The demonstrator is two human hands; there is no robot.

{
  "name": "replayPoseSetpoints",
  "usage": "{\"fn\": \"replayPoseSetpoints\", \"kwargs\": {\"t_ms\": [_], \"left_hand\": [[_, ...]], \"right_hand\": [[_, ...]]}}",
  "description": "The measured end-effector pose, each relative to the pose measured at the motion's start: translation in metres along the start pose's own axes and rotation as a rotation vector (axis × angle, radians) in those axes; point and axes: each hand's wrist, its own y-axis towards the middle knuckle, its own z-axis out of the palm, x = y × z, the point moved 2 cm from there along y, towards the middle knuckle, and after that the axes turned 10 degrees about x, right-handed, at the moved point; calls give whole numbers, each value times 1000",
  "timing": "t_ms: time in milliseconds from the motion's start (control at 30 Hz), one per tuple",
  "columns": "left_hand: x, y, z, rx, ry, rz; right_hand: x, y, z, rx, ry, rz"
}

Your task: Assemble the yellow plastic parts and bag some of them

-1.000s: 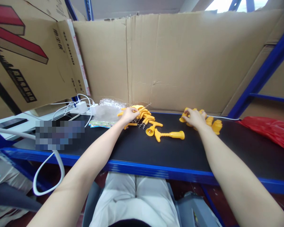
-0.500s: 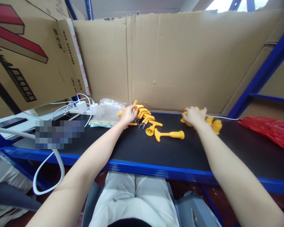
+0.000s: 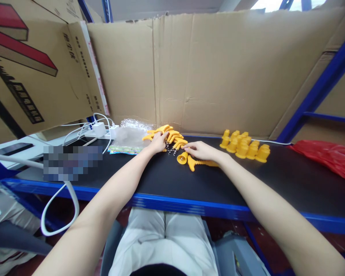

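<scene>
My left hand (image 3: 158, 142) rests on a heap of yellow T-shaped plastic parts (image 3: 172, 137) with small metal springs (image 3: 170, 150) beside them, its fingers curled on the heap. My right hand (image 3: 200, 150) lies flat, fingers stretched, over a long yellow handle piece (image 3: 196, 163) and touches a small yellow bell-shaped piece (image 3: 183, 158). A cluster of upright yellow caps (image 3: 244, 145) stands to the right, apart from both hands. All of it sits on a black shelf top (image 3: 207, 184).
A cardboard wall (image 3: 212, 73) closes the back. Clear plastic bags (image 3: 129, 136) and white chargers with cables (image 3: 99, 129) lie at the left. A red plastic bag (image 3: 330, 157) is at the right. A blue shelf edge (image 3: 189, 205) runs along the front.
My right hand left the cluster of yellow caps and moved left onto the long handle piece. My left hand stayed at the heap of T-shaped parts.
</scene>
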Motion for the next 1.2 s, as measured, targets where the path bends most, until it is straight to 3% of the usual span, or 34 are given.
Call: {"fn": "replayPoseSetpoints", "kwargs": {"t_ms": [167, 333, 567, 733, 867, 1067, 1200], "left_hand": [[-5, -1, -3, -90, -68, 6], [-9, -4, -5, -75, -29, -9], [-12, -6, -10, -31, -10, -15], [-12, -5, -16, -98, -119, -40], [-16, -6, -19, -133, -121, -77], [-22, -12, -28, -159, -61, -158], [-41, -21, -43, -268, -39, -12]], "right_hand": [[3, 1, 4, 79, 19, 36], [-2, 4, 8, 10, 25, 98], [-1, 2, 0, -284, 88, 194], [-10, 2, -8, -536, 248, 126], [-21, 2, -13, -652, 248, 109], [-23, -4, -18, -565, 1, 152], [-15, -8, -18, -480, -339, 131]]}}
